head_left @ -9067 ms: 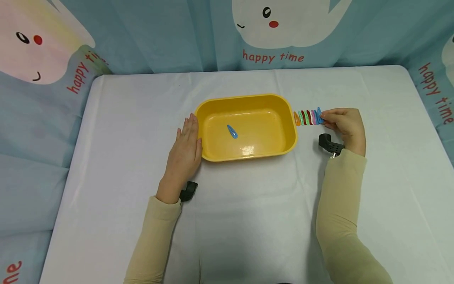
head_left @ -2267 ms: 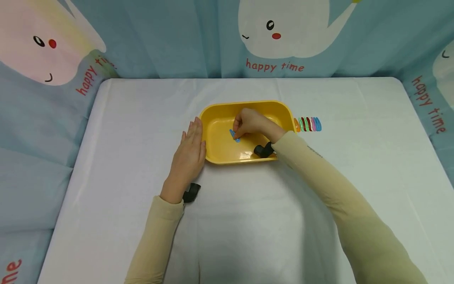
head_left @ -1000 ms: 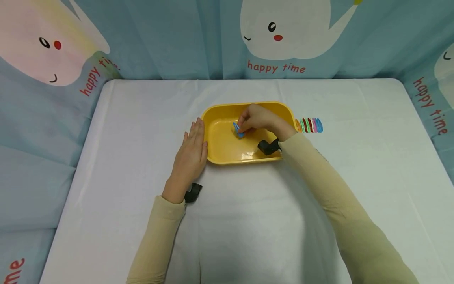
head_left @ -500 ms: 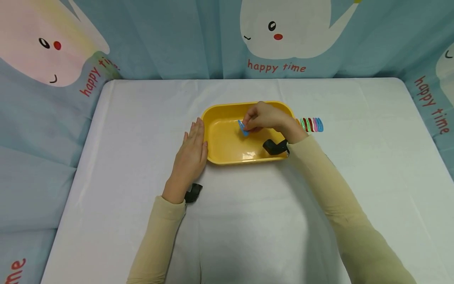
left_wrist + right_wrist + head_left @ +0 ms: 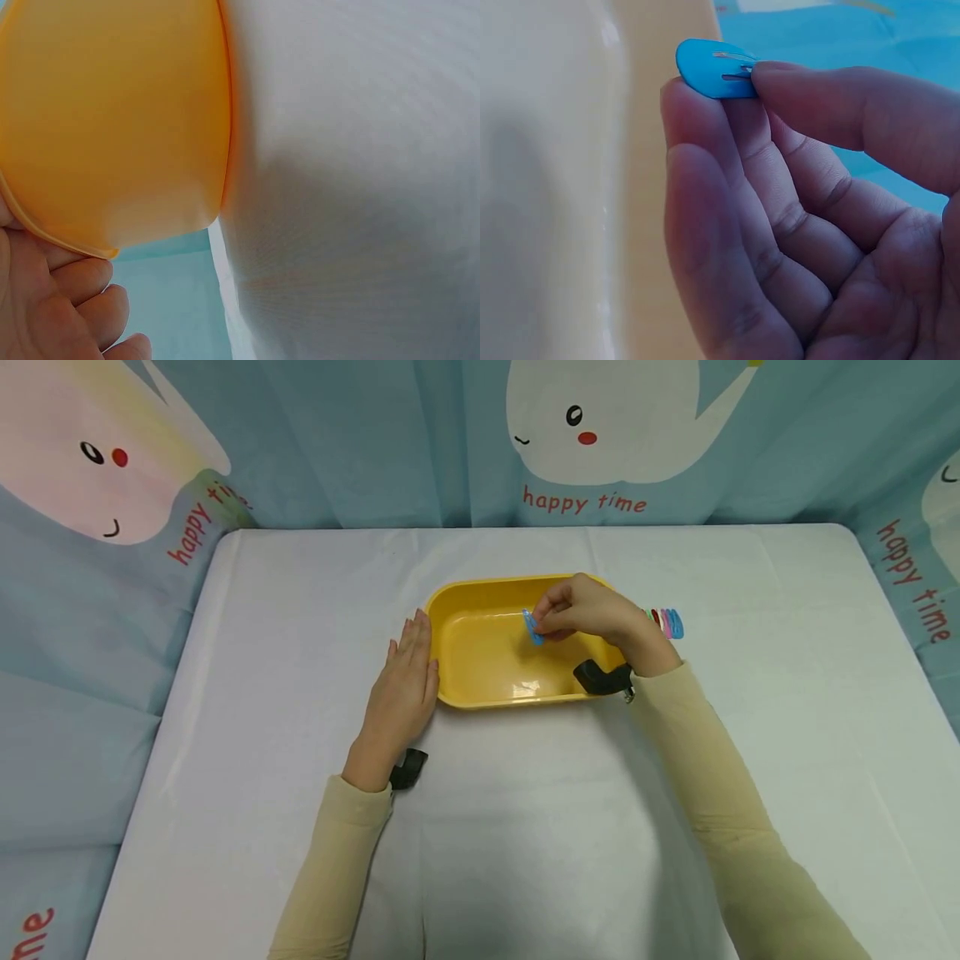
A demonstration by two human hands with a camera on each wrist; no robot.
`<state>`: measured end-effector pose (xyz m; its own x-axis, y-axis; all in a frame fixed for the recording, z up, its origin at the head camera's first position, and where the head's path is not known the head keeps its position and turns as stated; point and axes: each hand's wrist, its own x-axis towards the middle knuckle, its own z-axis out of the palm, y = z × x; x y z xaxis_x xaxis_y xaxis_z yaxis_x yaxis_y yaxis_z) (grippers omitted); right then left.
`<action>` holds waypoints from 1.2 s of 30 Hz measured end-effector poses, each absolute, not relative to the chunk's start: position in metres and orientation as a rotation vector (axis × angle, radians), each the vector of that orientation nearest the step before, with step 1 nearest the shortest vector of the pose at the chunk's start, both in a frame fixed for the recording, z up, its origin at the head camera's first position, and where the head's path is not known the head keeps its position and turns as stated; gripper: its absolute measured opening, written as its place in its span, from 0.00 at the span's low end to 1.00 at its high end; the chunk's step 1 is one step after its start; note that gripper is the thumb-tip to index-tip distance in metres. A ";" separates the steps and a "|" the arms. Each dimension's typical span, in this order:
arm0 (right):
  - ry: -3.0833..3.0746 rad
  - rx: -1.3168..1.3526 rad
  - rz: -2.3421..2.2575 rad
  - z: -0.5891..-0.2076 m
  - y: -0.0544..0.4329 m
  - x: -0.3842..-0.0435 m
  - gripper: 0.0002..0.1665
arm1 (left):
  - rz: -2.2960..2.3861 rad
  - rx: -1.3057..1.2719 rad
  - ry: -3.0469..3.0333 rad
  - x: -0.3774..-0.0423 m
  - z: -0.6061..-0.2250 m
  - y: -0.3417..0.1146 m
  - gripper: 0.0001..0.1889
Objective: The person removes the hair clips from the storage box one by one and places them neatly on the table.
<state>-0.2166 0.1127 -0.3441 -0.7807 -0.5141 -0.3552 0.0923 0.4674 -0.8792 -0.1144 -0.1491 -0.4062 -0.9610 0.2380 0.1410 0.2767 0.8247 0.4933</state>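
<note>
A blue snap hair clip point(image 5: 714, 69) is pinched between the thumb and fingers of my right hand point(image 5: 588, 612). That hand holds the clip point(image 5: 532, 627) above the yellow tray point(image 5: 480, 672), over its right half. My left hand point(image 5: 396, 697) lies with straight fingers along the tray's left end, touching its rim. In the left wrist view, the left fingers point(image 5: 94, 300) are beside the tray's outer wall point(image 5: 135, 127). Right of the tray, a row of coloured hair clips point(image 5: 667, 623) lies side by side; the right hand and wrist hide part of the row.
A white cloth point(image 5: 517, 827) covers the table. Blue curtains point(image 5: 360, 452) with printed whales hang behind it and at its sides. A black wrist camera point(image 5: 602, 677) on the right arm hangs over the tray's front rim.
My right hand picked the blue hair clip up from the tray floor, then lifted it and moved it to the right. My left hand has stayed against the tray.
</note>
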 end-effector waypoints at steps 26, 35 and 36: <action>2.142 -0.226 -1.472 -0.343 0.171 -0.204 0.06 | -0.823 -0.407 -2.930 -0.115 -0.408 -0.149 0.30; 2.161 -0.181 -1.510 -0.344 0.187 -0.202 0.04 | -0.822 -0.417 -2.927 -0.115 -0.408 -0.150 0.29; 2.168 -0.176 -1.506 -0.345 0.189 -0.202 0.04 | -0.821 -0.416 -2.929 -0.115 -0.408 -0.150 0.29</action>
<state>-0.2019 0.1889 -0.3450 -0.8709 -0.3738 -0.3190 0.1684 0.3829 -0.9083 -0.1147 -0.1499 -0.4079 -0.9607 0.2392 0.1407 0.2775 0.8204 0.5000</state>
